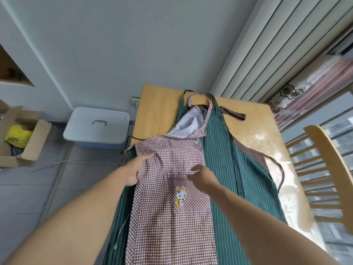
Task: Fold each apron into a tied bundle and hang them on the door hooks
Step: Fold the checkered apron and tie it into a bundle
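Here, checked apron [172, 217] folded lengthwise, rabbit pocket, left hand [133, 169] pinching its edge, right hand [202, 176] relaxed.

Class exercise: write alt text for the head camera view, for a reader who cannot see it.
A person's left hand grips the edge of a checked apron lying on a green striped apron on a wooden table, right hand just above it.
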### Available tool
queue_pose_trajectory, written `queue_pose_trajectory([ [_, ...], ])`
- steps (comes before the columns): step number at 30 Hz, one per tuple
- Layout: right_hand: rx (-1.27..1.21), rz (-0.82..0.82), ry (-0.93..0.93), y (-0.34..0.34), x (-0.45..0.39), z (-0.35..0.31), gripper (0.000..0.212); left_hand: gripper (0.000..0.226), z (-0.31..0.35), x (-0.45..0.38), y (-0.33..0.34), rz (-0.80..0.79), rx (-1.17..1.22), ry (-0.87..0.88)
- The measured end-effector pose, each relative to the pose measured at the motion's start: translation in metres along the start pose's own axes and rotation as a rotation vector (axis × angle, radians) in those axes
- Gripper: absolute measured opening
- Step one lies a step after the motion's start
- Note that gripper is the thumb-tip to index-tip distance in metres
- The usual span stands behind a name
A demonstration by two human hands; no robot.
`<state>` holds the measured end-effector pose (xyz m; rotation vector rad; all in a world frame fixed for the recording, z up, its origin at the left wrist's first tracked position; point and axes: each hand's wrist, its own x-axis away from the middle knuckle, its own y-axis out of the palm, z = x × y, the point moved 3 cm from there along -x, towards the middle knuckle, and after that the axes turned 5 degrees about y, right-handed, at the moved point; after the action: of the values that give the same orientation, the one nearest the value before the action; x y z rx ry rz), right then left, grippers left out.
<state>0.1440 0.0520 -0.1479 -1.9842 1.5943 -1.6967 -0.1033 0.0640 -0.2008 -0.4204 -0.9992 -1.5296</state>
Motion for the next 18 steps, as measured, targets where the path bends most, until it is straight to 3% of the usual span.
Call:
queue_pose_trajectory([
  [3,-0.001,0.062,-0.034,-0.020,-0.027,-0.006,0.052,0.036,0.017,-0.006,-0.002,0.060,0.127,0.115],
  [7,0.092,0.205,-0.147,-0.048,-0.073,-0.022,0.061,0.034,0.043,-0.016,-0.007,0.008,0.335,0.204],
  [12,-0.202,0.128,0.038,-0.069,-0.132,-0.037,0.058,0.043,0.071,-0.032,-0.012,0.067,0.551,0.261],
  [18,-0.661,0.069,0.204,-0.089,-0.190,-0.045,0.040,0.021,0.093,-0.049,-0.035,0.234,0.543,0.270],
])
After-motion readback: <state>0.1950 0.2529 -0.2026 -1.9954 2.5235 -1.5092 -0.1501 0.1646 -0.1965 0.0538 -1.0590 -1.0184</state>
